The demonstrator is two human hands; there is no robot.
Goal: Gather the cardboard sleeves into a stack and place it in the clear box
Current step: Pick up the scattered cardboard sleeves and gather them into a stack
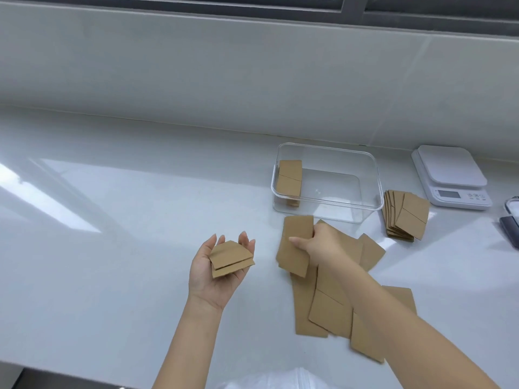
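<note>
Nearest to the person, loose cardboard sleeves lie spread flat on the white surface, some on top of others. The right arm reaches over them. If the arm drags low, it may push these sleeves out of place or off the near edge.

A bit farther out, the left hand is held palm up with its grip wide open. A small stack of sleeves just rests on the palm and nothing pinches it. The two pieces already sit a little crooked. If the hand tips, the stack may slide off and fall apart.

Beside it, the right hand has its grip closed on one sleeve, thumb on top and fingers around the edge. The sleeve is thin and bendy. A hard squeeze may fold it, and a weak hold may drop it. It may also land crooked on the small stack, and then the stack gets messy.

Farther back stands the clear box. A few sleeves stand on edge at its left end. A crooked stack may catch on the rim or knock those over.

To the right of the box, another pile of sleeves lies fanned out near a white scale. That pile may get forgotten.
</note>
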